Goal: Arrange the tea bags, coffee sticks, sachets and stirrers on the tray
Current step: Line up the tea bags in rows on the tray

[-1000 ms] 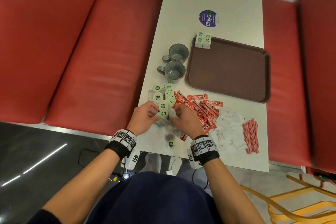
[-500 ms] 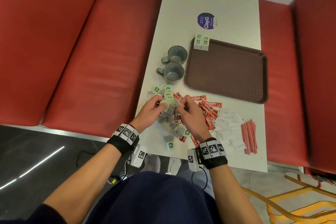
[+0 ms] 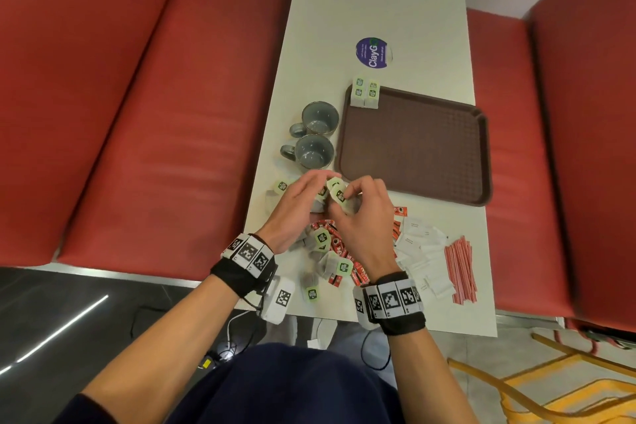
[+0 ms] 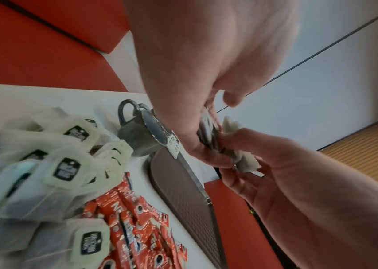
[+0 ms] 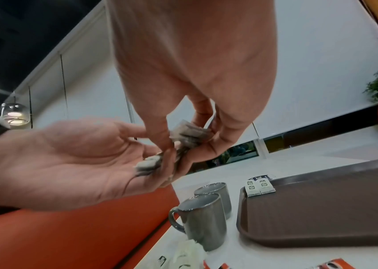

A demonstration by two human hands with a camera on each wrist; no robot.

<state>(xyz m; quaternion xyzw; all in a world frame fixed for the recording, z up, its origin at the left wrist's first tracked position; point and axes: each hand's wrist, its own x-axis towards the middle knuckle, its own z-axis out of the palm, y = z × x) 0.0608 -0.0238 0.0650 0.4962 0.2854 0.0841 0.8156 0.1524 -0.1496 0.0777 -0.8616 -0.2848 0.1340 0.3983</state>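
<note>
Round purple sticker (image 3: 373, 53) on table: "ClayG". Red coffee sticks (image 4: 137, 234): partial letters only; tea tag print unreadable.

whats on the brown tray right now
Only a few green-tagged tea bags lie on the tray, at its far left corner, overhanging the rim. The rest of its surface shows bare; nothing covers it.

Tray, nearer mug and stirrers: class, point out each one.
Tray (image 3: 413, 148), head view, bare textured floor.
Nearer mug (image 3: 311, 152), head view, inside of bowl.
Stirrers (image 3: 459, 268), head view, middle of bundle.
</note>
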